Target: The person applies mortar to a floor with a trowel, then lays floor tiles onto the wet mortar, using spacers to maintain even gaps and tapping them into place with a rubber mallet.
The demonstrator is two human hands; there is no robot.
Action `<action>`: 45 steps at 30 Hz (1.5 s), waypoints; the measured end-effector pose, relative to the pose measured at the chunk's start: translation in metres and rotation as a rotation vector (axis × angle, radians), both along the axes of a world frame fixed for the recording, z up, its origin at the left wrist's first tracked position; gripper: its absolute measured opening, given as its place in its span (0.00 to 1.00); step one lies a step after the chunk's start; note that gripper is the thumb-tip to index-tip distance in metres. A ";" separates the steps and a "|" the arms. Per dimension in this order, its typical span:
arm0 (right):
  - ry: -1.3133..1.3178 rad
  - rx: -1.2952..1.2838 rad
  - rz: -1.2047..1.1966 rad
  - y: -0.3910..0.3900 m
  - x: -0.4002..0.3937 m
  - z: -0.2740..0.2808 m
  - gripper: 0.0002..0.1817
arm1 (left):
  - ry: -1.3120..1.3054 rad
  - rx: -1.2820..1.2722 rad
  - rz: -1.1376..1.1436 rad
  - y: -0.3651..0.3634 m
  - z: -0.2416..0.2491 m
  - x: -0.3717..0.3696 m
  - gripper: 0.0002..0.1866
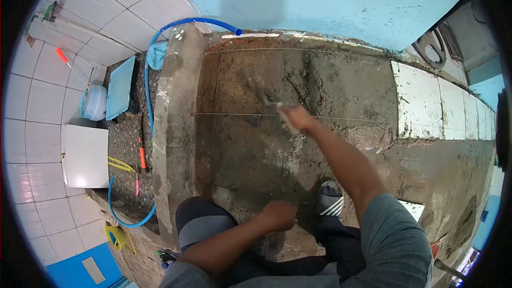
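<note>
My right hand (293,118) reaches forward over the wet, grey-brown mortar floor (242,152), its fingers wrapped round a trowel (272,103). The trowel's front end points away to the left, low over the mortar, and blurs into it. A thin taut string (229,113) crosses the floor just beside this hand, and a second string (245,51) runs along the wall side. Nearer my body, my left hand (280,215) is closed in a fist in front of my bent knee; I cannot tell what, if anything, is inside it.
White tiles (418,101) lie in a row at right. A concrete curb (177,106) borders the floor at left, with a blue hose (149,88) draped over it. Beyond are a white tile stack (85,156), an orange-handled tool (142,154) and a bucket (93,102). My shoe (330,200) rests on the floor.
</note>
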State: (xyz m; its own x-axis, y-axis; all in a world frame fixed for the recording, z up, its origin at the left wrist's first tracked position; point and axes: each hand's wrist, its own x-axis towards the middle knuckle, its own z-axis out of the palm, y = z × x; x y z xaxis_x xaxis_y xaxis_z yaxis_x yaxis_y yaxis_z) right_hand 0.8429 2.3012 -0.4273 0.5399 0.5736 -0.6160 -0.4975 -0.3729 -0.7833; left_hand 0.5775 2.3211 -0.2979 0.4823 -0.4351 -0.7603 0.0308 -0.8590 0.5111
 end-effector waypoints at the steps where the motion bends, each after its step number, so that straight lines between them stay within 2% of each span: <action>1: 0.016 -0.032 0.015 0.009 -0.005 -0.003 0.24 | -0.024 -0.017 -0.002 -0.002 -0.008 -0.002 0.14; 3: 0.048 -0.097 0.046 0.022 -0.014 -0.003 0.24 | -0.013 -0.026 -0.010 -0.005 -0.011 0.000 0.14; 4: -0.035 -0.111 0.091 0.016 -0.010 -0.001 0.26 | 0.021 -0.016 -0.016 -0.006 -0.012 0.004 0.14; 7: -0.128 -0.180 0.030 -0.017 0.012 0.016 0.27 | 0.046 0.016 -0.020 0.006 -0.011 0.007 0.15; 9: -0.364 -0.146 0.065 -0.059 0.041 -0.048 0.27 | 0.013 0.026 0.000 0.014 -0.018 0.004 0.15; 11: -0.317 -0.358 -0.115 -0.083 0.046 0.016 0.28 | -0.040 0.029 0.030 0.020 -0.033 -0.006 0.14; 14: -0.569 -0.596 -0.097 -0.089 0.038 0.046 0.32 | -0.002 0.065 0.008 0.021 -0.038 -0.004 0.14; 15: -0.732 -0.519 -0.003 -0.092 0.037 0.016 0.32 | -0.027 0.042 0.020 0.019 -0.042 -0.006 0.14; 16: -0.889 -0.437 0.090 -0.094 0.036 -0.040 0.33 | -0.051 0.021 0.029 0.018 -0.049 -0.010 0.15; 18: -0.884 -0.378 0.128 -0.096 0.022 -0.061 0.34 | -0.087 -0.015 0.029 0.011 -0.046 -0.008 0.16; 20: -0.554 -0.414 0.026 -0.070 -0.015 -0.030 0.35 | -0.099 -0.041 0.026 -0.001 -0.027 -0.003 0.17; 23: -0.410 -0.397 0.001 -0.097 -0.017 -0.019 0.34 | -0.077 -0.088 -0.016 -0.010 -0.032 -0.008 0.17; 26: -0.256 -0.468 -0.108 -0.134 0.001 -0.006 0.32 | -0.012 -0.013 -0.086 -0.007 -0.016 0.003 0.15; 29: -0.555 -0.577 -0.011 -0.129 -0.013 0.012 0.33 | -0.038 -0.022 -0.098 -0.002 -0.026 -0.003 0.15; 32: -0.424 -0.340 -0.149 -0.093 -0.030 0.020 0.32 | -0.002 -0.004 -0.103 0.003 -0.022 0.000 0.15; 34: -0.386 -0.346 -0.168 -0.070 -0.021 -0.031 0.31 | -0.017 -0.006 -0.047 0.001 -0.025 -0.001 0.15; 38: -0.182 -0.349 -0.243 -0.059 -0.001 -0.007 0.29 | 0.015 -0.008 -0.066 -0.003 -0.020 0.002 0.16; 40: -0.130 -0.321 -0.342 -0.076 0.026 -0.042 0.28 | -0.011 -0.019 -0.079 0.001 -0.020 0.000 0.16; 42: -0.115 -0.293 -0.434 -0.083 0.033 -0.030 0.28 | -0.017 -0.022 -0.065 0.003 -0.017 -0.001 0.15; 44: -0.142 -0.253 -0.539 -0.087 0.031 0.049 0.31 | -0.010 -0.006 -0.044 0.009 -0.009 0.002 0.15; 45: -0.176 -0.215 -0.553 -0.086 0.032 0.048 0.29 | -0.015 0.001 -0.051 0.012 -0.011 0.002 0.15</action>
State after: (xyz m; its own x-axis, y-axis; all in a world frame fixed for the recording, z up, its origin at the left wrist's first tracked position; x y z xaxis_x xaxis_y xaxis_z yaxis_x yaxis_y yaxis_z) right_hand 0.8746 2.2153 -0.3796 0.8258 0.0527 -0.5615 -0.5324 -0.2554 -0.8071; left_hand 0.5796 2.3328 -0.3087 0.4708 -0.4582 -0.7539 -0.0200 -0.8599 0.5101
